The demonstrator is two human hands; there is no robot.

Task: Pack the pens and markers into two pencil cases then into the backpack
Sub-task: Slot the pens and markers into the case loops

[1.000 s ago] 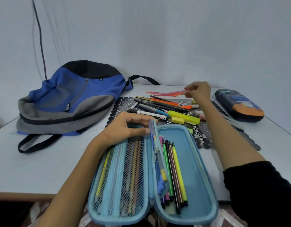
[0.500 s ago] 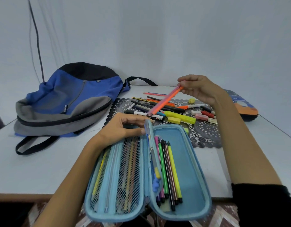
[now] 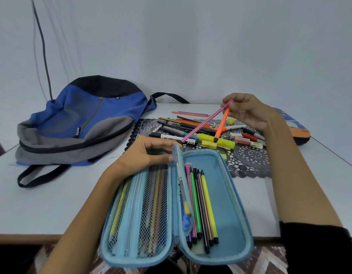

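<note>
Light-blue pencil case [image 3: 226, 194], one of two, open flat at the near edge of the white bench [image 3: 52, 200]; second pencil case [image 3: 298, 131], dark with orange, far right, partly hidden behind the right forearm. One blue-grey backpack [image 3: 82, 119], slumped at the left. Two pens pinched in the right hand [image 3: 248, 111] above the pile: pink pen [image 3: 203, 124] and orange pen [image 3: 220, 125], tips fanned downward. Left hand [image 3: 149, 153] grips the case's middle flap [image 3: 178, 161]. Right half: at least five felt-tips side by side. Left half: pencils behind mesh. Loose pens [image 3: 183, 129] and two yellow highlighters [image 3: 218, 142] on a dark lace mat [image 3: 250, 161]. Plain pale wall [image 3: 191, 46], one dark cable [image 3: 42, 46] down it.
</note>
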